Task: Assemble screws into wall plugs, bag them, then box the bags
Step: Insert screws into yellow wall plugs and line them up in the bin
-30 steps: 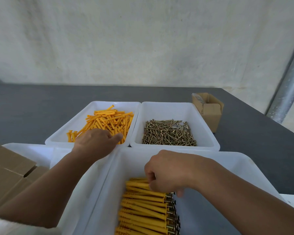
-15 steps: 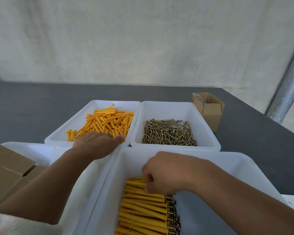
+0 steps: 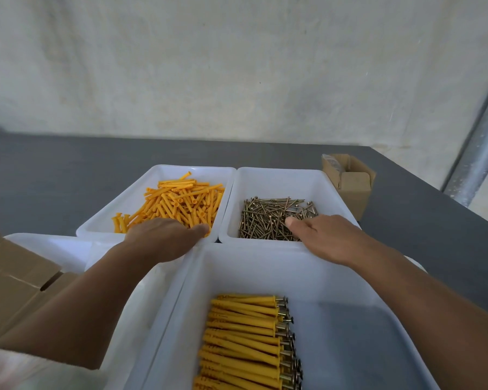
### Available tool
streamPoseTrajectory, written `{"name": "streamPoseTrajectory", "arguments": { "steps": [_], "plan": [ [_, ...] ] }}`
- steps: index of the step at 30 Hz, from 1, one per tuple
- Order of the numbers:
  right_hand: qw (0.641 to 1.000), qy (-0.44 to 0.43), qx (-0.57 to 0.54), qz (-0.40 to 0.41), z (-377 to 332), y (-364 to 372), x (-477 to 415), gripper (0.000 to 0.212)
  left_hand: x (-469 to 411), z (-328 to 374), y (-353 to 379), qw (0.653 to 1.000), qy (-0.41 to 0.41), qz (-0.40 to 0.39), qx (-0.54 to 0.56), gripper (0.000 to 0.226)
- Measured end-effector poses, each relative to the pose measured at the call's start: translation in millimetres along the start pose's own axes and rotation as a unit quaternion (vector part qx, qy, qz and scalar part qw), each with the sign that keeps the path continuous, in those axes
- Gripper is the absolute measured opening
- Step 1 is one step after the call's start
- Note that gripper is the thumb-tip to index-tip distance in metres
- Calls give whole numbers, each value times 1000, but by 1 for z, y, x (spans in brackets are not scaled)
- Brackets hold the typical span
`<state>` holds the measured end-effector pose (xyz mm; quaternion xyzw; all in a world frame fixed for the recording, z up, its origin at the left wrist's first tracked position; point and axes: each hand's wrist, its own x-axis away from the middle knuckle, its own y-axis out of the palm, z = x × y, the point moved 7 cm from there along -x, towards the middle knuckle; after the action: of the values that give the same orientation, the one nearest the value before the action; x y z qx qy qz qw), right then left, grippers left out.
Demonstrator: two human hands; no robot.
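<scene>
Loose orange wall plugs [image 3: 181,204] fill the far left white tray [image 3: 192,168]. My left hand [image 3: 161,237] lies palm down on their near edge, fingertips buried among them; whether it grips one is hidden. Brass screws [image 3: 268,218] lie heaped in the far right white tray [image 3: 282,173]. My right hand [image 3: 324,235] hovers over the near right part of that heap, thumb out, nothing visibly held. A neat row of plugs with screws in them [image 3: 245,333] lies in the big near tray [image 3: 265,266].
A small open cardboard box [image 3: 352,190] stands right of the screw tray. A larger cardboard box [image 3: 12,277] sits at the near left beside another white tray [image 3: 45,243]. A metal pipe [image 3: 482,147] rises at the right, past the table's edge.
My right hand has left the row of assembled plugs in the near tray and moved forward over the screw tray. My left hand has stayed on the plug pile.
</scene>
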<state>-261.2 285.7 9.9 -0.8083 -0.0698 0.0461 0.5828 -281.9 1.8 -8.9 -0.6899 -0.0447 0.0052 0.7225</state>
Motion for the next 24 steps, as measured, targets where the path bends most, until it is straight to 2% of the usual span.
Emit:
{"name": "streamPoseTrajectory", "arguments": {
  "steps": [5, 12, 18, 24],
  "plan": [
    [996, 18, 54, -70, 1, 13, -3, 85, 0, 1, 0, 1000, 4, 0, -21, 78],
    [997, 14, 34, -71, 5, 17, -9, 76, 0, 3, 0, 1000, 25, 12, -12, 74],
    [996, 12, 23, -82, 4, 17, -10, 80, -1, 1, -1, 999, 14, 33, 1, 69],
    [996, -2, 12, -83, 0, 14, -6, 63, 3, 1, -8, 997, 7, 67, 34, 57]
  ]
}}
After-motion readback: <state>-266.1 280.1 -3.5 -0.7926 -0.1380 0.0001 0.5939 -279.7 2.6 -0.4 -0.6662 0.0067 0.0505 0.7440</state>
